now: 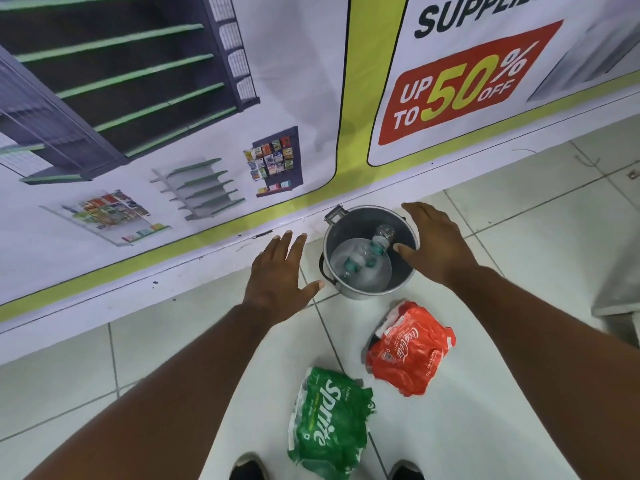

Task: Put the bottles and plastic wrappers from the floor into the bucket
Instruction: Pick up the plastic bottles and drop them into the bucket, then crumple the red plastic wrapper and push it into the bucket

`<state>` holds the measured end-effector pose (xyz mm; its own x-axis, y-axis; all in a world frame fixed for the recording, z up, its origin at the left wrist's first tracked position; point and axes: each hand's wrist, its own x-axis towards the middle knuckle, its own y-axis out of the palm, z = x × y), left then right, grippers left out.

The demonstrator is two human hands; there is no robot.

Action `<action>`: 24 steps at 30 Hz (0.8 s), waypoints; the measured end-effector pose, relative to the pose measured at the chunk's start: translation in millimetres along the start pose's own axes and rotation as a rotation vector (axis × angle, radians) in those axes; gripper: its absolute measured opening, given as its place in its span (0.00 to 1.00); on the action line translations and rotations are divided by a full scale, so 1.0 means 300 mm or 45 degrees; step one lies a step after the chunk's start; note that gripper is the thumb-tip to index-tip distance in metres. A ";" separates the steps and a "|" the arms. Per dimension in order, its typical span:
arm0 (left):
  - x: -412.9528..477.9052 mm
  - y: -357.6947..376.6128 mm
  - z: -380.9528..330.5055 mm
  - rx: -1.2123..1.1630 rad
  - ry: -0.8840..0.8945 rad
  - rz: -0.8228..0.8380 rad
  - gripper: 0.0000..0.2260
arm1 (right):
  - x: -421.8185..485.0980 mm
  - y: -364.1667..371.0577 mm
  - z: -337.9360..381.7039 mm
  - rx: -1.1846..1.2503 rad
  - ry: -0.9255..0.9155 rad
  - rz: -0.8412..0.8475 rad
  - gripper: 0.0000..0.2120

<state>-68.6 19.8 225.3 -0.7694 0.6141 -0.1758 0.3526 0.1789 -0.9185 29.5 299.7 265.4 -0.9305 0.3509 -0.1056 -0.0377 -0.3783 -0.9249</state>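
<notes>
A grey metal bucket stands on the tiled floor against the wall. Inside it lie clear plastic bottles with teal labels. My right hand hovers over the bucket's right rim, fingers spread and holding nothing. To the left of the bucket my left hand is also spread and holds nothing. A red Coca-Cola wrapper lies crumpled on the floor just in front of the bucket. A green Sprite wrapper lies nearer to me, between my shoes.
A printed banner with shelf pictures and a red discount sign covers the wall behind the bucket. My black shoes show at the bottom edge. A grey metal object stands at the right edge.
</notes>
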 end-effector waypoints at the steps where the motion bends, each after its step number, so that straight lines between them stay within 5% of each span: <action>1: -0.010 0.014 -0.009 -0.002 0.017 -0.001 0.40 | -0.040 0.013 -0.012 0.025 -0.018 -0.042 0.33; 5: -0.073 0.083 -0.040 0.007 0.091 0.012 0.38 | -0.225 0.104 -0.075 -0.100 -0.180 -0.069 0.23; 9: -0.129 0.168 -0.038 0.092 0.197 -0.023 0.35 | -0.345 0.267 -0.182 -0.303 -0.349 0.302 0.20; 12: -0.140 0.277 0.020 0.160 0.220 -0.073 0.34 | -0.342 0.433 -0.279 -0.503 -0.122 0.551 0.25; 17: -0.150 0.466 0.123 0.216 0.207 0.005 0.35 | -0.276 0.645 -0.439 -0.481 0.504 0.543 0.30; 24: -0.133 0.609 0.214 0.247 0.162 0.100 0.34 | -0.225 0.815 -0.589 -0.465 0.771 0.603 0.23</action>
<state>-7.6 -21.4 41.7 -0.6661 0.7142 -0.2148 0.2904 -0.0168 -0.9568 147.5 334.9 -18.0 -0.4590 0.6625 -0.5919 0.5229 -0.3372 -0.7829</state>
